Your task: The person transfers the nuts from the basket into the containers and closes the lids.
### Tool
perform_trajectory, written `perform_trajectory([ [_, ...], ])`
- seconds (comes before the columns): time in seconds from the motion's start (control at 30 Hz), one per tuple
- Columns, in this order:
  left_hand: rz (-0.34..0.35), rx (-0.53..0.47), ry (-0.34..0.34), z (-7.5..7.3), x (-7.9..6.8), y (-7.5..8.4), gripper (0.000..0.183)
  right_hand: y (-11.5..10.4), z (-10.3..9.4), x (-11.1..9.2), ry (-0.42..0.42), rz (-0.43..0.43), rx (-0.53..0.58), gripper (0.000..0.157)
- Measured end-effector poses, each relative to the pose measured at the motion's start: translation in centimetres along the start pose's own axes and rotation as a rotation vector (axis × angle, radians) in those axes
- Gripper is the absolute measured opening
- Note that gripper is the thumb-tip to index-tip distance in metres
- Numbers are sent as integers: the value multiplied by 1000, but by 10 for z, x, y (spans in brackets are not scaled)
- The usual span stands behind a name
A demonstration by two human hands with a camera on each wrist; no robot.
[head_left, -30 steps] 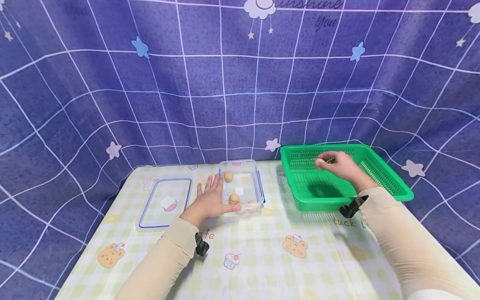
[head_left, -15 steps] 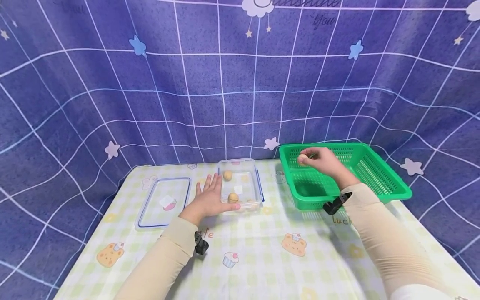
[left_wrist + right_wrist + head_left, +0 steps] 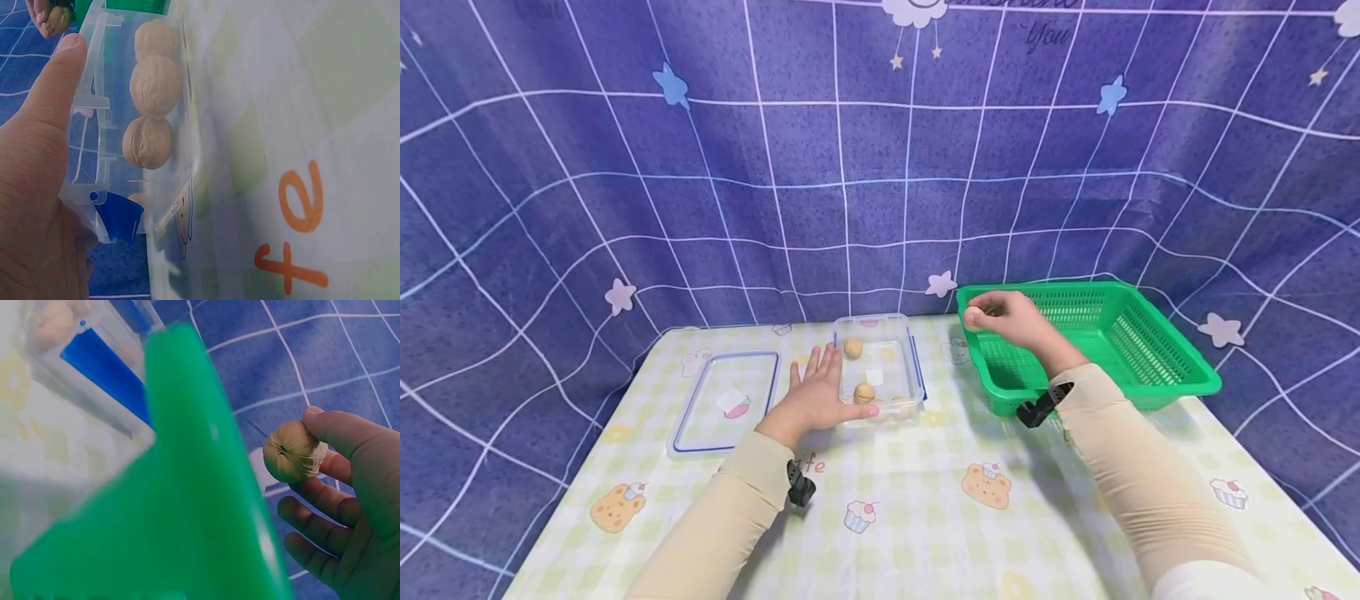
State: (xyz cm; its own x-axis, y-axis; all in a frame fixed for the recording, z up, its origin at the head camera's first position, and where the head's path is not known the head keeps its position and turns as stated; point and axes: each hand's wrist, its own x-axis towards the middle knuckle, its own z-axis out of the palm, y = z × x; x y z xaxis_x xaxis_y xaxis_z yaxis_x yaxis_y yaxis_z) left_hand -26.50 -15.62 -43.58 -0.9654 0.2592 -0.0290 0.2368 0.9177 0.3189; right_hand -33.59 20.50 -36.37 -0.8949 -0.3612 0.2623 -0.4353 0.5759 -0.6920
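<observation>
In the head view my left hand [image 3: 812, 398] lies against the left side of a clear plastic container [image 3: 897, 318], its fingers spread and straight and its thumb along the front rim. Several walnuts [image 3: 155, 87] rest inside that container, seen through its wall in the left wrist view. My right hand [image 3: 1017, 322] pinches another walnut [image 3: 287, 453] between thumb and fingertips, raised over the left rim of a green basket [image 3: 1176, 392]. From the right wrist, the remaining fingers look loosely bent below the walnut.
A clear lid with a blue seal [image 3: 777, 375] lies flat left of the container. Blue latches [image 3: 120, 215] hang at the container's sides. Behind the checkered tablecloth [image 3: 925, 533] rises a blue gridded curtain [image 3: 880, 150].
My right hand has moved left with the walnut, from over the middle of the green basket to its left rim. The left hand has stayed at the container.
</observation>
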Motion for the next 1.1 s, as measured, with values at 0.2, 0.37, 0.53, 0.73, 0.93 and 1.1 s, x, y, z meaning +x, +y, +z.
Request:
perform_trajectory([
  [0.2,-4,5,-2,-2,-2,1,136,-9,12,5,-13,-26,3,37],
  [0.37,-12,1,-8,-2,-2,1,134,-21,20,8,-29,-26,1,39],
  [0.53,-10,-12,-6,-4,-4,1,133,-32,31,12,-39,-21,-3,39],
  [0.73,-14,11,-9,-2,-3,-1,135,-39,46,17,-70,-43,2,40],
  [0.93,-6,-16,-2,-1,-3,0,135,-47,60,18,-77,-61,41,36],
  [1.1,0,-23,-3,0,-2,0,135,-47,71,21,-88,-73,29,35],
])
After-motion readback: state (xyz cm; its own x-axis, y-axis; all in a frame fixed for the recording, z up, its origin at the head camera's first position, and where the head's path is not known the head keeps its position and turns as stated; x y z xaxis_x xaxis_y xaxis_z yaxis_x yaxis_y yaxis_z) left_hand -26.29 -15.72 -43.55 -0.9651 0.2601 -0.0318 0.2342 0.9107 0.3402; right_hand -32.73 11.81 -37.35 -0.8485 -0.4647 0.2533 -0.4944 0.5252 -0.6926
